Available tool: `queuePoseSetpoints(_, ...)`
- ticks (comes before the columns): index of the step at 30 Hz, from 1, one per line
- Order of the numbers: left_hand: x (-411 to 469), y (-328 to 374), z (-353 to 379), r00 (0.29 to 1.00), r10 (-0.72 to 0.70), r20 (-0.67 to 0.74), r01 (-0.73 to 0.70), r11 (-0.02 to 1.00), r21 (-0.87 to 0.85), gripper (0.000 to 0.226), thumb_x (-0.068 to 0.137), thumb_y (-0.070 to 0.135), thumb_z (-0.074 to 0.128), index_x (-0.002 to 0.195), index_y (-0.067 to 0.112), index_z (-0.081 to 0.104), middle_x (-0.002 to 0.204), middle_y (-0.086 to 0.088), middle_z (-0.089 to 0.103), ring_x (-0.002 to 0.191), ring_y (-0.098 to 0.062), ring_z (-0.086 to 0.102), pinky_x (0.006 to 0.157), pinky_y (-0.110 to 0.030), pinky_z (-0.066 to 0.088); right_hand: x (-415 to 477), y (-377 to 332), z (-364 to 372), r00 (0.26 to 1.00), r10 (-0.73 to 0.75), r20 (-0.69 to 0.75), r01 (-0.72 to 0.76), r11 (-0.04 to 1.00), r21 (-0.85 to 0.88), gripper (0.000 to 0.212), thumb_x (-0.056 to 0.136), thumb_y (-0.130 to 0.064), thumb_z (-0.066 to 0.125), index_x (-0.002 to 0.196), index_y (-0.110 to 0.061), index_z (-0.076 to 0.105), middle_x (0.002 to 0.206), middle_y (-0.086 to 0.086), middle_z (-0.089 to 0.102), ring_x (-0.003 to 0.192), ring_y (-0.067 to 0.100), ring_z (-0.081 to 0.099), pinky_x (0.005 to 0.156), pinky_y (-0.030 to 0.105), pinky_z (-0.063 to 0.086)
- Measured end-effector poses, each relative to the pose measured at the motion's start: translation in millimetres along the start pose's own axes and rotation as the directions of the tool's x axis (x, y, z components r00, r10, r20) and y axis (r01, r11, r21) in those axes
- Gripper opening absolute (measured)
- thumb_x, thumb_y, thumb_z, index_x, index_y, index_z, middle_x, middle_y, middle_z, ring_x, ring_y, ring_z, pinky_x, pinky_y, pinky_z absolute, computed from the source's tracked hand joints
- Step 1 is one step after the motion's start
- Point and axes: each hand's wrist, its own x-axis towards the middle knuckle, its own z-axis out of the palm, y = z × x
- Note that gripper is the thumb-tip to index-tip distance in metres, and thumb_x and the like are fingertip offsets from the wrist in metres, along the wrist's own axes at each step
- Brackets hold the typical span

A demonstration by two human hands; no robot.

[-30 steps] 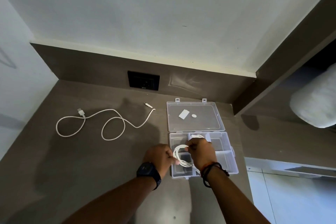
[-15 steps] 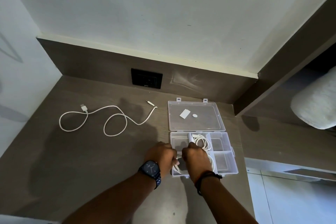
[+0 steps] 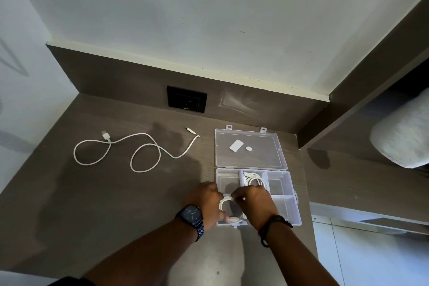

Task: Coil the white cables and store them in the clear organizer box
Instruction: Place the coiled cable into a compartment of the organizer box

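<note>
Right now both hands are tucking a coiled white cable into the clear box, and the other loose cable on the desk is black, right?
Not quite. The head view shows the loose cable on the desk is white, not black. The rest holds: the left hand and right hand are tucking a coiled white cable into the clear box.

I see the clear box [image 3: 284,195] lying open, lid flat behind it. One coiled cable [image 3: 254,180] sits in its back middle compartment; a second coil [image 3: 228,202] is at the front left one. A third cable [image 3: 130,150] sprawls loose well to the left.
</note>
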Motion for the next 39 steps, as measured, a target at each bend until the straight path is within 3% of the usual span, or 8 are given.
queuePoseSetpoints(2, 1, 4, -1, 0.999, -0.019, 0.031, 0.018, 0.999, 0.051, 0.055, 0.064, 0.058, 0.071, 0.104, 0.021, 0.069, 0.114, -0.003, 0.061, 0.106, -0.023, 0.053, 0.09, -0.037, 0.046, -6, 3, -5, 0.998, 0.002, -0.057, -0.001, 1.0, 0.025, 0.018, 0.079, -0.017, 0.068, 0.096, -0.018, 0.074, 0.1, 0.007, 0.073, 0.096, 0.026, 0.063, 0.082, 0.027, 0.047)
queuePoseSetpoints(4, 2, 7, -1, 0.997, -0.043, 0.057, 0.039, 0.996, 0.079, 0.055, 0.066, 0.057, 0.069, 0.107, 0.02, 0.067, 0.118, -0.004, 0.058, 0.109, -0.024, 0.051, 0.092, -0.037, 0.045, -10, 6, -8, 0.991, 0.104, -0.084, -0.099, 0.993, 0.056, 0.021, 0.074, -0.024, 0.075, 0.094, -0.018, 0.074, 0.1, 0.007, 0.071, 0.095, 0.026, 0.063, 0.082, 0.028, 0.047)
queuePoseSetpoints(7, 4, 10, -2, 0.994, -0.071, 0.086, 0.061, 0.992, 0.109, 0.056, 0.068, 0.056, 0.069, 0.109, 0.018, 0.067, 0.122, -0.005, 0.054, 0.111, -0.026, 0.048, 0.094, -0.037, 0.043, -12, 4, -10, 0.969, 0.244, 0.03, -0.244, 0.97, 0.006, 0.021, 0.072, -0.027, 0.076, 0.09, -0.016, 0.074, 0.095, 0.01, 0.073, 0.094, 0.028, 0.064, 0.083, 0.032, 0.051)
queuePoseSetpoints(11, 4, 13, -3, 0.991, -0.098, 0.094, 0.082, 0.983, 0.163, 0.056, 0.07, 0.058, 0.067, 0.109, 0.018, 0.066, 0.123, -0.006, 0.052, 0.112, -0.026, 0.046, 0.093, -0.039, 0.043, -7, -3, -4, 0.967, 0.255, 0.009, -0.254, 0.964, -0.076, 0.016, 0.078, -0.017, 0.069, 0.093, -0.012, 0.072, 0.099, 0.013, 0.071, 0.097, 0.03, 0.062, 0.082, 0.031, 0.049)
queuePoseSetpoints(17, 3, 9, -9, 0.991, -0.095, 0.089, 0.074, 0.975, 0.211, 0.055, 0.074, 0.057, 0.063, 0.108, 0.014, 0.066, 0.122, -0.006, 0.052, 0.113, -0.028, 0.044, 0.092, -0.041, 0.043, 3, -11, 1, 0.956, 0.293, -0.016, -0.293, 0.954, -0.067, 0.02, 0.077, -0.015, 0.068, 0.096, -0.011, 0.069, 0.103, 0.014, 0.069, 0.099, 0.032, 0.062, 0.082, 0.032, 0.049)
queuePoseSetpoints(28, 1, 3, -6, 0.997, -0.056, 0.05, 0.043, 0.969, 0.245, 0.054, 0.08, 0.054, 0.058, 0.108, 0.009, 0.066, 0.118, -0.008, 0.049, 0.111, -0.028, 0.045, 0.088, -0.041, 0.042, 7, -30, 17, 0.997, 0.08, -0.009, -0.078, 0.942, -0.328, 0.026, 0.086, 0.004, 0.046, 0.107, -0.002, 0.059, 0.111, 0.018, 0.064, 0.104, 0.033, 0.06, 0.086, 0.039, 0.05)
queuePoseSetpoints(33, -2, -2, 3, 0.998, -0.057, 0.005, 0.056, 0.988, 0.143, 0.051, 0.078, 0.05, 0.062, 0.109, 0.009, 0.064, 0.12, -0.008, 0.047, 0.109, -0.029, 0.046, 0.09, -0.04, 0.043, 6, -29, 23, 0.997, 0.076, 0.001, -0.071, 0.929, -0.363, 0.025, 0.088, 0.001, 0.046, 0.108, -0.004, 0.059, 0.113, 0.016, 0.063, 0.105, 0.032, 0.06, 0.085, 0.039, 0.05)
queuePoseSetpoints(39, 0, 1, -5, 0.997, -0.073, 0.025, 0.067, 0.98, 0.188, 0.051, 0.077, 0.053, 0.063, 0.107, 0.011, 0.066, 0.118, -0.007, 0.048, 0.107, -0.03, 0.046, 0.087, -0.041, 0.044, 6, -22, 17, 0.995, 0.098, 0.008, -0.092, 0.958, -0.272, 0.016, 0.089, -0.011, 0.051, 0.098, -0.009, 0.064, 0.103, 0.016, 0.068, 0.096, 0.033, 0.064, 0.08, 0.037, 0.052)
